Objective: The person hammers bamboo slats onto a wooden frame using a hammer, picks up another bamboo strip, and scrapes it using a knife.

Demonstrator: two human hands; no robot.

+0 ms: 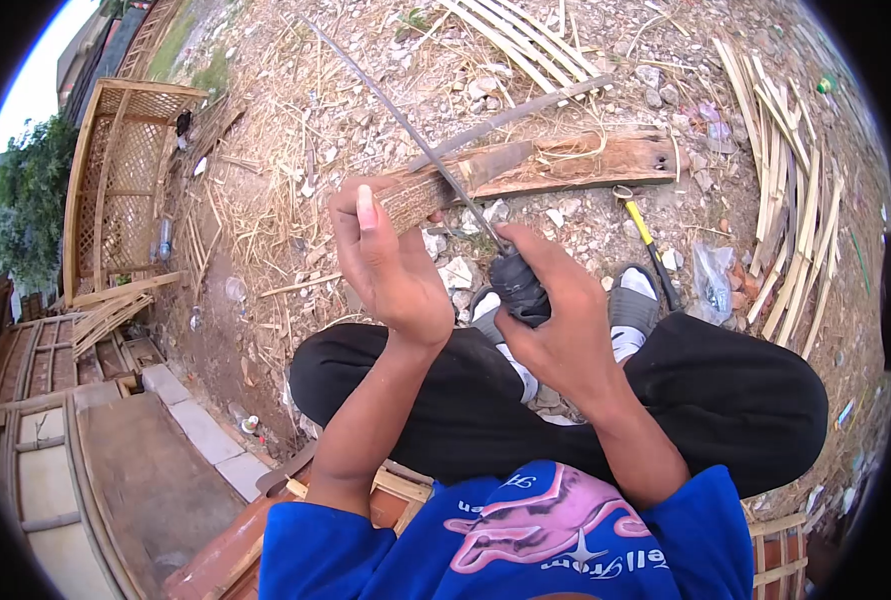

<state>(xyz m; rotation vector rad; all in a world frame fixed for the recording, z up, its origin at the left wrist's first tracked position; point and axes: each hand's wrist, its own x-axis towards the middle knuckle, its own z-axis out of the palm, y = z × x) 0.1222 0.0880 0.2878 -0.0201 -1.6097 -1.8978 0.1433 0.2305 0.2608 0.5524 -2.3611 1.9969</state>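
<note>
My right hand (561,320) is wrapped round the black, bulky handle (519,287) of a long, thin metal blade (396,115). The blade slants up and to the left, away from me, and crosses over a rough, bark-textured piece of wood (416,208). My left hand (396,265) is curled at the near end of that wood, thumb pointing up and fingers partly hidden behind it. Beyond lies a weathered wooden plank (596,165), with a thin curved stick (526,108) behind it. Whether the blade touches the wood I cannot tell.
A tool with a yellow and black handle (644,228) lies by my right foot. Pale wooden strips (801,220) are heaped at right, others (526,40) at the top. A lattice wooden frame (121,190) leans at left. Stones and shavings cover the ground.
</note>
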